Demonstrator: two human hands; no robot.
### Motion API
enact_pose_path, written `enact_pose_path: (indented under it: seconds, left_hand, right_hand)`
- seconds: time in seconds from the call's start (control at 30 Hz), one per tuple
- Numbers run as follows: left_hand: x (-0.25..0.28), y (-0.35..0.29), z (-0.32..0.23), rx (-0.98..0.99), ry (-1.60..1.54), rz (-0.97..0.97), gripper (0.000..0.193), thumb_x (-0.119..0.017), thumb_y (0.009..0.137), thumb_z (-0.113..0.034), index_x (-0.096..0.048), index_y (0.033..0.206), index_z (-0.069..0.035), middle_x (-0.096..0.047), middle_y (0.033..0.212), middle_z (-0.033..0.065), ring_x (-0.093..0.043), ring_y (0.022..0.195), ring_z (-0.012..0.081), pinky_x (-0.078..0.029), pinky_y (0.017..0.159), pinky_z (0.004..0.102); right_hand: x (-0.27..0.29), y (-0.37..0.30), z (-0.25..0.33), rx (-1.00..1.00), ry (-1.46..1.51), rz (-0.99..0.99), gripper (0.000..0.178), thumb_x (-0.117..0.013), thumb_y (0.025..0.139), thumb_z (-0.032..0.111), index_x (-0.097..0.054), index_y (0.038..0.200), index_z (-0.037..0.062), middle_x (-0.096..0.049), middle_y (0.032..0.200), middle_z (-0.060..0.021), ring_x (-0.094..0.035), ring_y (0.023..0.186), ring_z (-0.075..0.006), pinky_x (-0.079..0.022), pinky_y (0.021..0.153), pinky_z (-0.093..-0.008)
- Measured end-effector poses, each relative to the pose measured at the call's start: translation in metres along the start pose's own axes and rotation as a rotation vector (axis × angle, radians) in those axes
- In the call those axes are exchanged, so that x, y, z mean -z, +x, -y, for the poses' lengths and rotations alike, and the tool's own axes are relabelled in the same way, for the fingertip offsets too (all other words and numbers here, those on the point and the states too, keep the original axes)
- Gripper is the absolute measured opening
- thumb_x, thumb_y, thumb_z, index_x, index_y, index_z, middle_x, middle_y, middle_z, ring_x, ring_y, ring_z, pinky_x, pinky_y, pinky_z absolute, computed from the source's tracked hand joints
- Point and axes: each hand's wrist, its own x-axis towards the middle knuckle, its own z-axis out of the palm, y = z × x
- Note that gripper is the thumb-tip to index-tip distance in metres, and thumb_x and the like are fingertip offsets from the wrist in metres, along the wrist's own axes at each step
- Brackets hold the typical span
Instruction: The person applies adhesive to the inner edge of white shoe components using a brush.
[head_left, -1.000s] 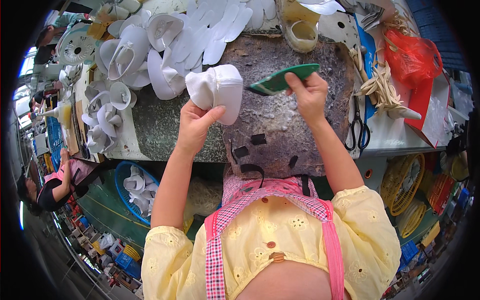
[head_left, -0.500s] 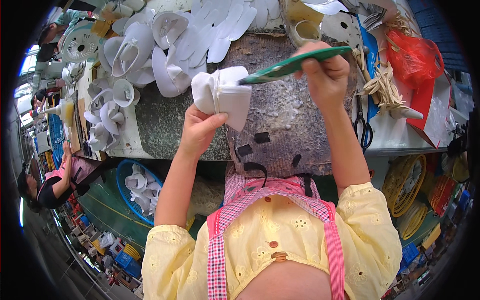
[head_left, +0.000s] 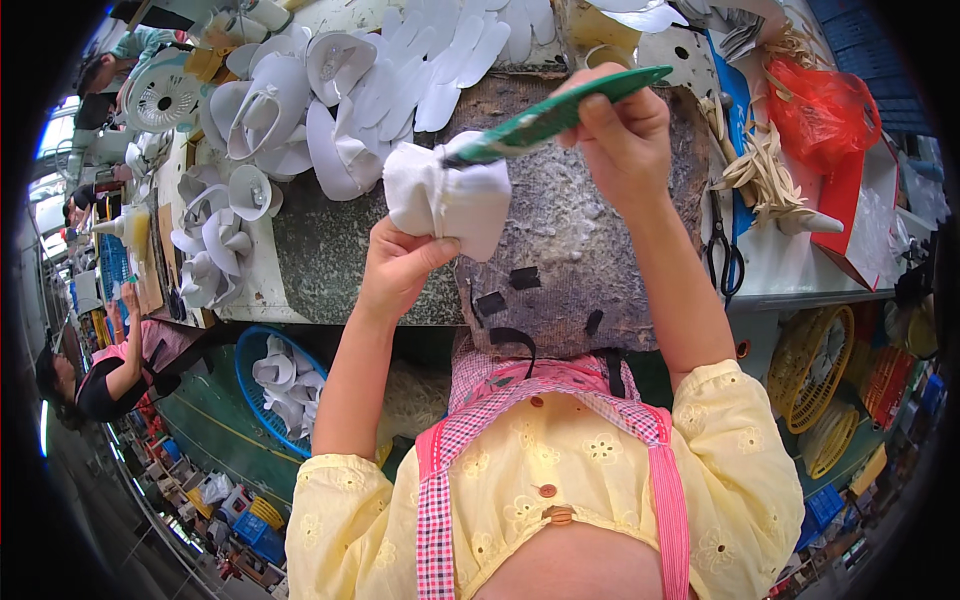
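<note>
My left hand (head_left: 402, 268) grips a white, cupped shoe upper (head_left: 475, 215), thumb in front and fingers behind it. A seam or folded band runs across the piece. In my right hand (head_left: 628, 140) is a brush with a long, flat green handle (head_left: 550, 115), pinched between thumb and fingers. Its dark tip meets the upper edge of the white piece, near the seam. Both hands are above a worn, stained work mat (head_left: 580, 230) with whitish dried smears. Small black scraps (head_left: 524, 278) lie on the mat.
White flat sole-shaped pieces (head_left: 440, 75) and curved uppers (head_left: 265, 105) are piled at the far left. Right are black scissors (head_left: 724, 255), beige strips (head_left: 765, 175) and a red plastic bag (head_left: 822, 108). A blue basket (head_left: 246, 385) stands below the table. Another person (head_left: 110, 372) works at left.
My right hand has moved left and slightly away from me, carrying the brush tip further across the upper's edge toward the seam. The white upper has turned slightly in my left hand.
</note>
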Motion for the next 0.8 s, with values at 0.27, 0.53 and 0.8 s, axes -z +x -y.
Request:
enact_pose_path:
  seconds: [0.27,0.53,0.8]
  left_hand:
    - [0.008,-0.008,-0.007,-0.072,-0.163,-0.021,0.031,-0.054,0.066,0.008,-0.053,0.097,0.004,-0.055,0.099,0.0127,-0.052,0.095,0.0216,-0.039,0.084,0.0359]
    - [0.000,-0.006,-0.003,-0.057,-0.108,0.034,0.032,-0.056,0.066,0.006,-0.053,0.098,0.003,-0.056,0.098,0.0119,-0.052,0.094,0.0207,-0.039,0.084,0.0351]
    - [0.000,-0.001,-0.007,0.046,0.038,-0.019,0.049,-0.048,0.080,-0.033,-0.036,0.117,-0.002,-0.049,0.107,0.0074,-0.049,0.097,0.0158,-0.039,0.076,0.0303]
  right_hand:
    - [0.017,-0.030,-0.010,-0.012,-0.127,0.250,0.012,-0.050,0.081,0.010,-0.056,0.084,0.0002,-0.057,0.076,-0.0103,-0.050,0.060,-0.0130,-0.040,0.052,-0.0219]
    - [-0.006,-0.002,-0.023,0.085,-0.008,0.065,0.011,-0.051,0.080,0.010,-0.055,0.084,0.0003,-0.057,0.074,-0.0110,-0.049,0.058,-0.0127,-0.039,0.049,-0.0222]
    - [-0.008,-0.028,-0.002,0.048,-0.088,-0.051,0.009,-0.053,0.078,0.008,-0.057,0.080,-0.0009,-0.057,0.072,-0.0114,-0.049,0.058,-0.0125,-0.039,0.049,-0.0216]
